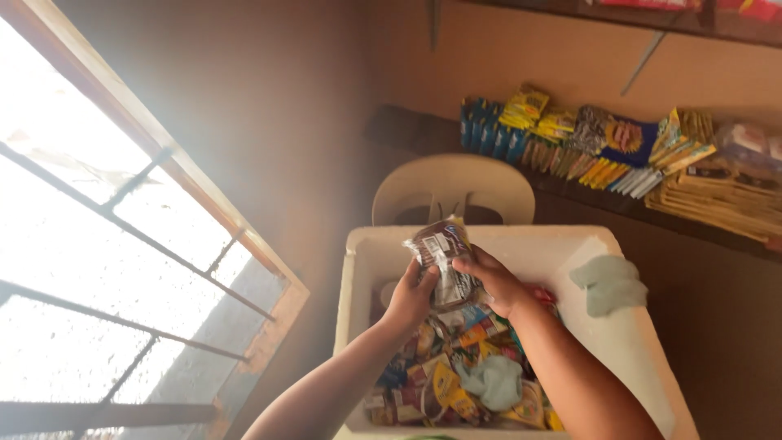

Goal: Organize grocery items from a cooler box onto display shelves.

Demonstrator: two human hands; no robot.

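Observation:
My left hand (410, 299) and my right hand (494, 282) together grip a small brown and clear snack packet (444, 258), held up above a white foam box (362, 269). The left hand clasps the packet's left side, the right hand its right side. Inside the box lie several small colourful packets (444, 376) and a pale green cloth (498, 381).
A second pale green cloth (609, 283) rests on the box's right rim. A white plastic chair (453, 189) stands behind the box. A dark shelf (407, 130) along the wall carries rows of sachets (586, 143). A barred window (122, 244) fills the left.

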